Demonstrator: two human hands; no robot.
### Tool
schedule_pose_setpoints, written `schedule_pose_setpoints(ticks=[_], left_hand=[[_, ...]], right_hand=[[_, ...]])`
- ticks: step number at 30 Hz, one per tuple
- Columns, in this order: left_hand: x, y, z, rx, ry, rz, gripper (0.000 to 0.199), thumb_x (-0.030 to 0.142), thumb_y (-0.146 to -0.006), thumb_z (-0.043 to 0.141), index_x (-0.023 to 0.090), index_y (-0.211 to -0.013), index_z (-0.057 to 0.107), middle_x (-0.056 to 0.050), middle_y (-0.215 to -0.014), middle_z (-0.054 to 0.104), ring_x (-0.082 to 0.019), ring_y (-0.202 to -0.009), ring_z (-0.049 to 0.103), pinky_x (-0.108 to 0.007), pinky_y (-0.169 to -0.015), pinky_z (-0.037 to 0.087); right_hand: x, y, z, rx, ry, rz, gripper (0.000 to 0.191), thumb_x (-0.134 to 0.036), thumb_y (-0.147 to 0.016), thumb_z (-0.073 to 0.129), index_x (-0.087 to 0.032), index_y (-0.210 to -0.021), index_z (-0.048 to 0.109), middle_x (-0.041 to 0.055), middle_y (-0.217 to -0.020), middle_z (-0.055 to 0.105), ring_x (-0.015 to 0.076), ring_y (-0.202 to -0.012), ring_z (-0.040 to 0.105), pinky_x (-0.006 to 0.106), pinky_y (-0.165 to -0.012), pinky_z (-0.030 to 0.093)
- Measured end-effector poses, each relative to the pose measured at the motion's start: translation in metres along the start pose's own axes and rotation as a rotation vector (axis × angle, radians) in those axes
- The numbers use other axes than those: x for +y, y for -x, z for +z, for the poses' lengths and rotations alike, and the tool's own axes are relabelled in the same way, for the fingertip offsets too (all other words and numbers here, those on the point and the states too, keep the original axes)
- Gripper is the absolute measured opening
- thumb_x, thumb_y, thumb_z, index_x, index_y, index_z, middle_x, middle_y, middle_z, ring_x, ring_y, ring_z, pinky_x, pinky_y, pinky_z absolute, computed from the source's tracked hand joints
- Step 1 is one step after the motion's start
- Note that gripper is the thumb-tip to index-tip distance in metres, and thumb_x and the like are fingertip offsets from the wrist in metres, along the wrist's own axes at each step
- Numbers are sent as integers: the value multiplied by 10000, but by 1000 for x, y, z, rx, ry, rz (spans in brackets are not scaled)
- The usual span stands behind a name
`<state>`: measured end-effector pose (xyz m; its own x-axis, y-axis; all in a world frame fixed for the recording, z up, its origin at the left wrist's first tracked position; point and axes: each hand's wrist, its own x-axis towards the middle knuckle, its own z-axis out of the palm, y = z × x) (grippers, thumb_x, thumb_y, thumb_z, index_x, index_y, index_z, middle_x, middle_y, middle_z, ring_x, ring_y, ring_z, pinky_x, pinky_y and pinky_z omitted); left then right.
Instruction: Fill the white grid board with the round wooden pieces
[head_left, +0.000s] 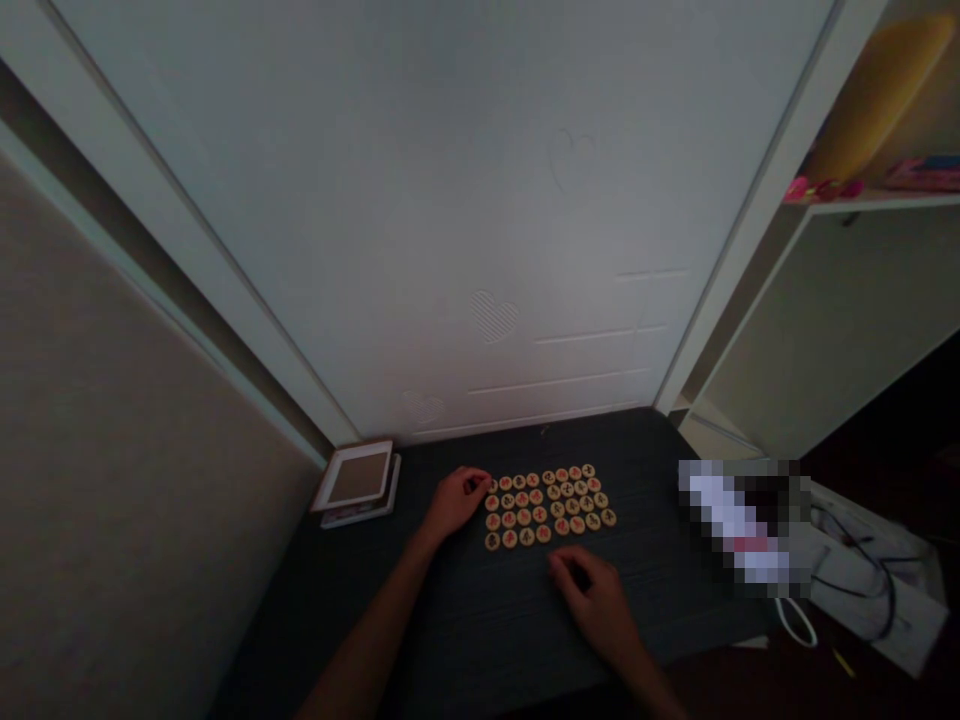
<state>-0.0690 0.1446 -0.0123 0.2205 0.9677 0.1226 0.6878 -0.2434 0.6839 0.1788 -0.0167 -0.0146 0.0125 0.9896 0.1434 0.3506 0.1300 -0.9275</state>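
Observation:
Round wooden pieces with red and black characters lie in several rows on a dark table, with a narrow gap between a left group and a right group. My left hand is at the upper left corner of the rows, its thumb and fingertips pinched at the corner piece. Just below the bottom row, my right hand rests near the table with thumb and fingertips together. Whether anything small sits between those right fingertips is hidden.
A box with a white-framed lid lies at the table's back left. Behind the table rises a white panel. At the right are a blurred patch, a white bag with dark cords and a shelf.

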Motion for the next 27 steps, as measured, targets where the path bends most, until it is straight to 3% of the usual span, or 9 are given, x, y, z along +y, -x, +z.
schedule_pose_setpoints(ticks=[14,19,23,27], left_hand=[[2,2,1,21,3,24,331,484,-881,573,224,-954,764,-49,-900,727,-195,-778,655,-296,-718,514],[4,8,-3,44,19,44,342,478,-914,551,212,-1026,733,-53,-934,716,-189,-782,661,-326,-765,545],[5,27,-6,88,28,64,339,448,-928,557,206,-1137,670,-72,-1076,687,-205,-907,672,-385,-872,555],[17,70,-5,120,14,105,314,371,-935,588,237,-1219,614,-79,-1254,620,-237,-1135,613,-447,-1011,504]], right_hand=[[6,-1,2,-10,21,-44,271,-413,-969,543,-212,-915,717,33,-837,748,200,-774,702,267,-720,518],[8,-1,4,28,88,-129,231,-364,-980,533,-224,-962,716,50,-909,748,210,-835,709,294,-770,550],[9,-1,6,42,160,-246,188,-301,-983,530,-234,-981,705,79,-1095,726,226,-1017,691,341,-907,553],[11,0,8,52,266,-304,163,-251,-980,531,-236,-998,692,90,-1272,665,243,-1177,629,402,-1023,515]])
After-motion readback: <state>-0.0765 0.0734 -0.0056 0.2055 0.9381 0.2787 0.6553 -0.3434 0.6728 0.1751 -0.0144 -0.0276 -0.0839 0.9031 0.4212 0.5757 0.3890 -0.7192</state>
